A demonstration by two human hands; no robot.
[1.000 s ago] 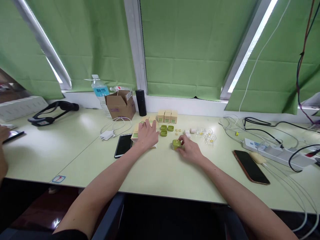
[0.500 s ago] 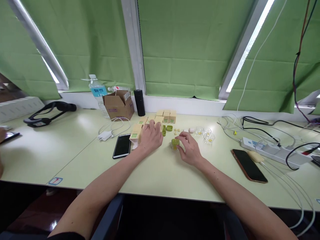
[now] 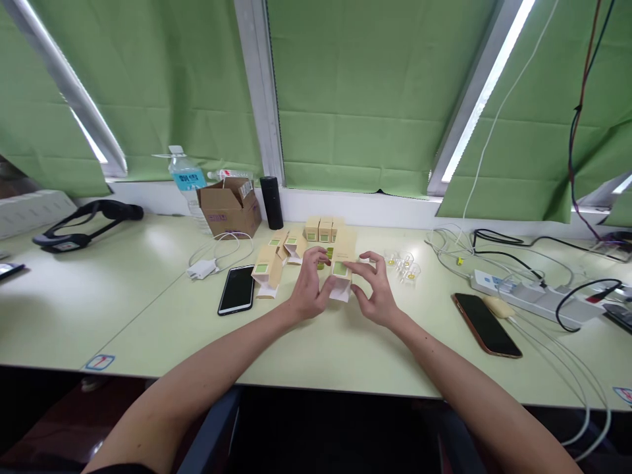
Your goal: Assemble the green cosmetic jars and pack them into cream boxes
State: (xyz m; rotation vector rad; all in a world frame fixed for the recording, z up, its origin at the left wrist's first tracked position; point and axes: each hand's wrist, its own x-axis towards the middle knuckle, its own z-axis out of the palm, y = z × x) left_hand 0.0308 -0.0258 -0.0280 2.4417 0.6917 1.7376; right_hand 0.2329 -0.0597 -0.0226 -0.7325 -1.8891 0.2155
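Note:
Between my hands is a small beige carton (image 3: 344,245) with a green window, its near end open and a white flap hanging down. My left hand (image 3: 310,289) grips its left side, with the thumb near the open end. My right hand (image 3: 378,293) is at its right side, index finger on it near the window and thumb by the flap. Green cups (image 3: 320,265) show partly behind my left fingers. To the right stand several small clear cups (image 3: 407,268) with yellow inside. The green-topped cup held before is out of sight.
Left of my hands lie open beige cartons (image 3: 266,268), with closed ones (image 3: 324,229) behind. Phones lie at left (image 3: 236,289) and right (image 3: 486,324). A brown cardboard box (image 3: 230,207), black bottle (image 3: 271,203), white cable and power strip (image 3: 523,296) surround the work area.
My left hand has brought a beige carton from the left to the middle, in front of my right hand. The green-topped cup at my right fingers no longer shows. The view has shifted slightly.

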